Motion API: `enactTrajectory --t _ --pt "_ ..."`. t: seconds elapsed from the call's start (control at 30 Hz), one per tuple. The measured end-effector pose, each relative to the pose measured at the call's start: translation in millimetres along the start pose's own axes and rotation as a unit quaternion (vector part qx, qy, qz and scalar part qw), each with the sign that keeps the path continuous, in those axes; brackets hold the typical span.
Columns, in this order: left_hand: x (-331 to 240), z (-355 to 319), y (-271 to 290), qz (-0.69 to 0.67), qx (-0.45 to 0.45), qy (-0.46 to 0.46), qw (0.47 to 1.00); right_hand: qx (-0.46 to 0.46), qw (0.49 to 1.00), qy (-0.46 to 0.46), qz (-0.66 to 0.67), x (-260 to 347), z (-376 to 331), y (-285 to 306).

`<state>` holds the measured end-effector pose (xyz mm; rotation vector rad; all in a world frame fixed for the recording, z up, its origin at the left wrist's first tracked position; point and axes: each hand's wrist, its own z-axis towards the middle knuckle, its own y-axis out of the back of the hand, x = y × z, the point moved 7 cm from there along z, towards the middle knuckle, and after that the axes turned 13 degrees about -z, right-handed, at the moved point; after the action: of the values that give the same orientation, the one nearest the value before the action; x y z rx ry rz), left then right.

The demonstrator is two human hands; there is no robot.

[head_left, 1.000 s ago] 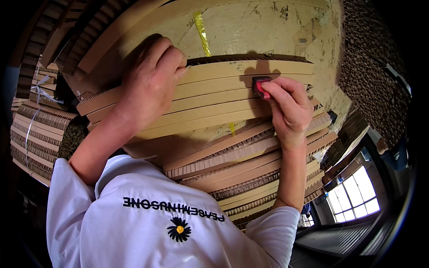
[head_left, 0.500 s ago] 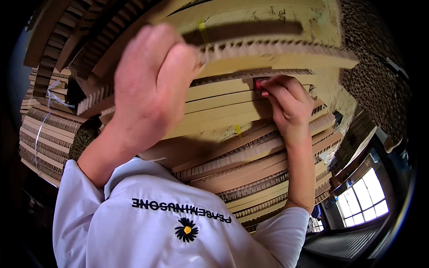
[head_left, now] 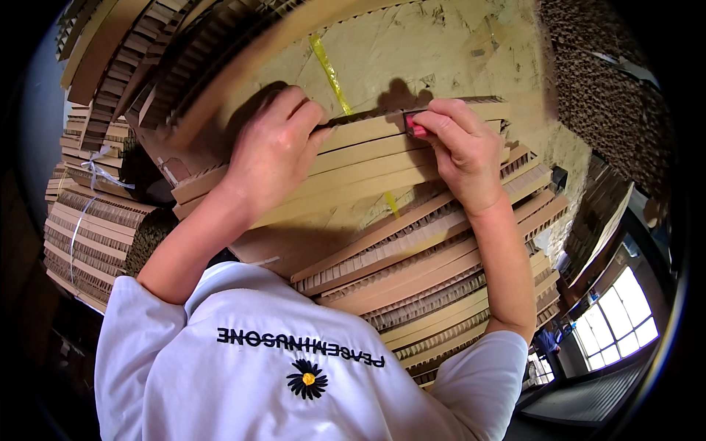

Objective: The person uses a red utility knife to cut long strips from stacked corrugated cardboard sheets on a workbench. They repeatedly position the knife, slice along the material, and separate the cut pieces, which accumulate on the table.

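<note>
Cardboard strips (head_left: 382, 158) lay stacked as long tan slats across the middle of the view, on top of a bigger pile of corrugated board (head_left: 434, 287). The right hand (head_left: 463, 151) was pinched shut around a small red-handled cutter (head_left: 416, 129), its tip set against the upper edge of the top strip. Whether any blade was out could not be told, since the fingers covered most of the tool. The left hand (head_left: 276, 151) lay flat with fingers together, pressing down on the same strip, just beside the cutter's line.

That closeness looked like the main risk: if the cutter slipped or jumped along the edge toward the left, it could have met the left fingertips (head_left: 312, 121), which sat right on the strip's lip. A second risk seemed to be the stack itself. The slats overlapped at slight angles and rested loosely, so uneven pressure from the left palm might have let one slide and pull the cut off line.

A yellow band (head_left: 329, 67) ran up the rough brown sheet (head_left: 441, 51) behind the strips. Farther left stood tied bundles of corrugated board (head_left: 92, 220), and a bright window (head_left: 621, 320) showed at the lower right.
</note>
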<state>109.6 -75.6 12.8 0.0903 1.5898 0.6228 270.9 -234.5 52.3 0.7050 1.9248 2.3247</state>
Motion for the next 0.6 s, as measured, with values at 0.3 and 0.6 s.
enactTrajectory --t 0.3,0.6 --pt "11 5 -14 -0.067 0.044 0.044 0.996 -0.008 0.998 -0.03 0.049 -7 -2 7" --pt "-2 47 10 0.02 -0.063 -0.105 0.992 -0.042 0.989 -0.093 0.106 -9 -42 19"
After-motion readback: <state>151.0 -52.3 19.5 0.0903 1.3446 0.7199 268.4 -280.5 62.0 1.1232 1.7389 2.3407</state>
